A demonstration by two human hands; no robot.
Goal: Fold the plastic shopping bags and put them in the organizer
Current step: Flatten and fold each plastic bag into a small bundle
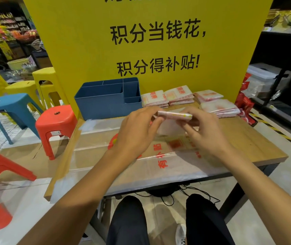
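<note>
Left hand and right hand: I see both pinching one folded bag, held above the table. Blue organizer: beyond, beside folded-bag stacks. Flat bags: spread beneath.

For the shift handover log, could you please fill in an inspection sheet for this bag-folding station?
Surface: wooden table, flat bag spread on it.
Job's things: folded bag held up; blue organizer looks empty; folded stacks beside it.
Clutter: red packets at the table's right edge.
Grips: left hand and right hand both pinch the folded bag.
Cables: black cables under the table.
Surroundings: yellow sign, plastic stools, shop shelves.
</note>
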